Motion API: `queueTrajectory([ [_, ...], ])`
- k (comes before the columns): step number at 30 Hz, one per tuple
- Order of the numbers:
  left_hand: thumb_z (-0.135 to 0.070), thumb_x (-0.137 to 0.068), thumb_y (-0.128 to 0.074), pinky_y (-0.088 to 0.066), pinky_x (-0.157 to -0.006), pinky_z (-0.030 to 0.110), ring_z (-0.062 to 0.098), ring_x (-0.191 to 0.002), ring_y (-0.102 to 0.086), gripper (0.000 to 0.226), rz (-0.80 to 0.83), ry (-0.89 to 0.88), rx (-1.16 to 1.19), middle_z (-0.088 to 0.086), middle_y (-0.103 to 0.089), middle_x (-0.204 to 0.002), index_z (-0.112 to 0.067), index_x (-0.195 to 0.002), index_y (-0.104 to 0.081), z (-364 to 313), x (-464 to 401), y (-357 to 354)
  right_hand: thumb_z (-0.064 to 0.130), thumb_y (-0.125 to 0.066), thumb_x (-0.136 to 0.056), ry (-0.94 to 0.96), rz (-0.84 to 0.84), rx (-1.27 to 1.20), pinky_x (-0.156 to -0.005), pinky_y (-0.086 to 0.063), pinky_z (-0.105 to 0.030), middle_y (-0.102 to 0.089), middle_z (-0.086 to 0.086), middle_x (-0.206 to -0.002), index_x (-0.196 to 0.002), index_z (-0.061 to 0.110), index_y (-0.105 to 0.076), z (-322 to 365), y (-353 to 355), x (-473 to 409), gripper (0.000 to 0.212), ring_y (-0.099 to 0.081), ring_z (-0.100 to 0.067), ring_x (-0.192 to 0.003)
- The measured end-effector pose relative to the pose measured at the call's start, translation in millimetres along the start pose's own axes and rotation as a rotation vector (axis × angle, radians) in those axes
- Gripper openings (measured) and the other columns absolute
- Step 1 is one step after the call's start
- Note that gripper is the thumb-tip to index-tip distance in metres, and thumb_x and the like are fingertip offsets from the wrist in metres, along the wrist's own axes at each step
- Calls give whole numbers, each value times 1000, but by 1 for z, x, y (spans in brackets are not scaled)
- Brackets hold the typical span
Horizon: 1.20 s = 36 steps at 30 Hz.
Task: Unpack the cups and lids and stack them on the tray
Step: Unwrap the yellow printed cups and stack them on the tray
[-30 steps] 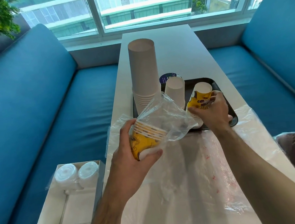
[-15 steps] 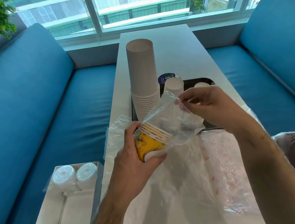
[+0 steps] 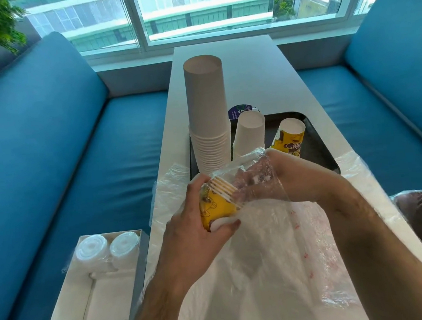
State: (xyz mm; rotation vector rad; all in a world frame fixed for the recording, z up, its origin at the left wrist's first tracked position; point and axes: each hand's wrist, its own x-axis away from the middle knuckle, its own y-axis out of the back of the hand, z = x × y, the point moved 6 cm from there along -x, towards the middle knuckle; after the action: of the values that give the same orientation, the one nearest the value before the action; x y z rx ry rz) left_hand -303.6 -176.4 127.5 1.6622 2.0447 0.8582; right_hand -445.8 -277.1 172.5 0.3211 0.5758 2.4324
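The left hand (image 3: 200, 227) is curled round the base end of a short nested stack of yellow cups (image 3: 217, 201), thumb under the white bottom and fingers over the top, holding it on its side above the near part of the table (image 3: 249, 80). The stack sits inside a clear plastic sleeve (image 3: 257, 171), its rims pointing right. The right hand (image 3: 278, 179) has gone into the open mouth of that sleeve, with the film draped over its knuckles and its fingers reaching the cup rims; through the crinkled plastic it is hard to tell whether they are pinching a rim or only touching it. Beneath both hands a large sheet of loose clear plastic (image 3: 278, 268) covers the near tabletop. Just beyond lies a dark tray (image 3: 324, 155). On its left stands a tall stack of white cups (image 3: 207, 119), upside down; beside it is a shorter white stack (image 3: 249, 133), also inverted, and to the right of that a small inverted stack of yellow printed cups (image 3: 289, 137). A round dark blue object (image 3: 238, 110) shows behind the shorter stack. On the blue bench (image 3: 52, 161) to the left an open white box (image 3: 89, 293) holds two wrapped stacks of clear lids (image 3: 108, 248) at its far end. A second blue bench (image 3: 388, 72) runs along the right, and a window (image 3: 204, 4) spans the far wall.
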Motion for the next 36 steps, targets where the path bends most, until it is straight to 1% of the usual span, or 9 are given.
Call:
queueTrajectory([
  [4, -61, -75, -74, -54, -100, 41, 13, -112, -58, 87, -3, 2, -12, -18, -45, -128, -62, -134, -9, 0, 0, 0, 35, -67, -78, 23, -8, 4, -87, -50, -8, -70, 24, -76, -86, 34, -67, 2, 1, -1, 8, -65, 13, -84],
  [7, -58, -75, -76, -55, -95, 36, 9, -107, -60, 86, -17, -3, 20, -18, -49, -126, -62, -133, -14, 2, 0, 3, 31, -72, -80, 34, -63, -87, -91, -58, -30, -77, 8, -91, -94, 20, -79, 0, 10, 0, 19, -72, -16, -92],
  [12, -54, -73, -79, -59, -89, 37, 6, -100, -62, 84, -37, -12, 66, -18, -54, -122, -64, -129, -17, 6, 4, 6, 19, -74, -84, -2, -118, -203, -95, -56, -49, -74, -3, -105, -97, 12, -81, -9, 23, 2, 17, -71, -27, -99],
  [18, -57, -72, -78, -58, -91, 36, 8, -104, -62, 81, -19, -14, 86, -21, -50, -124, -73, -120, -14, 0, 3, 2, 31, -75, -83, 34, -23, -115, -105, -51, -38, -63, 10, -120, -106, 25, -79, -8, 4, -1, 25, -63, -15, -114],
  [23, -59, -68, -78, -60, -82, 30, 6, -97, -65, 82, -49, -28, 129, -18, -57, -123, -70, -122, -18, 3, 5, 7, 40, -78, -73, 27, -114, -134, -101, -51, -30, -49, 22, -130, -91, 45, -80, -16, 12, 3, 18, -50, -8, -124],
  [27, -65, -60, -73, -61, -81, 30, 6, -95, -66, 85, -53, -23, 146, -18, -58, -120, -67, -126, -19, 4, 8, 9, 34, -79, -74, 0, -156, -211, -93, -57, -32, -53, 26, -134, -96, 30, -82, -16, 19, 8, 23, -56, -5, -123],
  [30, -65, -60, -72, -60, -77, 26, 5, -93, -66, 84, -59, -23, 153, -19, -59, -118, -68, -125, -20, 4, 8, 9, 27, -81, -72, -25, -217, -244, -90, -60, -38, -72, 12, -116, -103, 16, -79, -19, 21, 11, 32, -71, -16, -104],
  [33, -66, -60, -71, -57, -77, 22, 8, -94, -65, 84, -70, -13, 156, -17, -59, -119, -66, -126, -19, 6, 7, 12, 28, -84, -64, -34, -295, -257, -72, -60, -26, -76, 5, -88, -96, 4, -60, -25, 24, 12, 46, -73, -10, -82],
  [36, -65, -60, -71, -56, -76, 20, 9, -93, -66, 84, -74, -13, 160, -16, -59, -120, -65, -127, -20, 5, 8, 12, 29, -86, -59, -75, -291, -310, -66, -57, -23, -73, 2, -88, -105, 3, -42, -33, 21, 14, 69, -73, -13, -80],
])
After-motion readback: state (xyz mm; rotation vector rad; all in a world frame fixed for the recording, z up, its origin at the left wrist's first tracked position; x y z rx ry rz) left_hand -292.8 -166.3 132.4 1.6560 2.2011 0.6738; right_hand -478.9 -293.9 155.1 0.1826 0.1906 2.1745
